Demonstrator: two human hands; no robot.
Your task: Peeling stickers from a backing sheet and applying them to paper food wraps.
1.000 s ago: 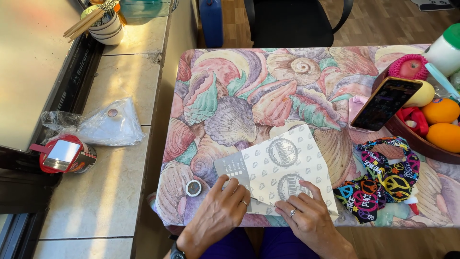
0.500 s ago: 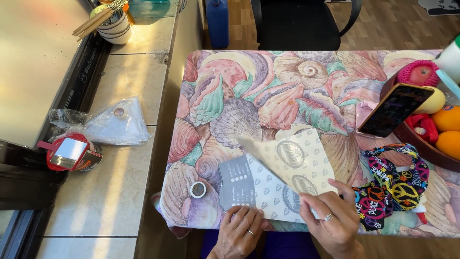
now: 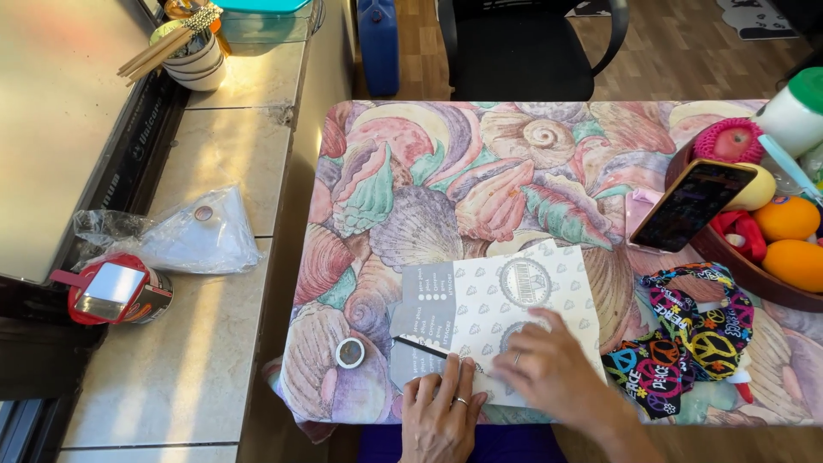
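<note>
Head view showed my left hand (image 3: 441,411) at the near edge of the table (image 3: 514,163), fingers curled and pinching a thin dark pen (image 3: 422,347) whose tip pointed left across the paper. My right hand (image 3: 553,369) lay flat just beside it, fingers spread and pressed down on the paper (image 3: 489,300), holding nothing. That paper was a pale sheet printed with small repeated marks and two round emblems, with a grey panel on its left part; it lay tilted on the near middle of the table, and both my hands touched its near edge.

Just left of the paper sat a small roll of tape (image 3: 350,352), flat on the shell-patterned tablecloth (image 3: 411,189). Right of my right hand lay a black cloth with bright peace signs (image 3: 694,343), touching the paper's right corner. Farther right, a dark phone (image 3: 693,204) leaned tilted against a brown bowl (image 3: 729,261) that held oranges (image 3: 787,219) and other fruit.

Well apart on the left, a tiled counter (image 3: 214,154) carried a crumpled clear plastic bag (image 3: 184,240), a red round container with a small mirror on it (image 3: 111,291), and at the far end a white cup with chopsticks (image 3: 193,60). A black chair (image 3: 523,43) stood beyond the table's far edge.
</note>
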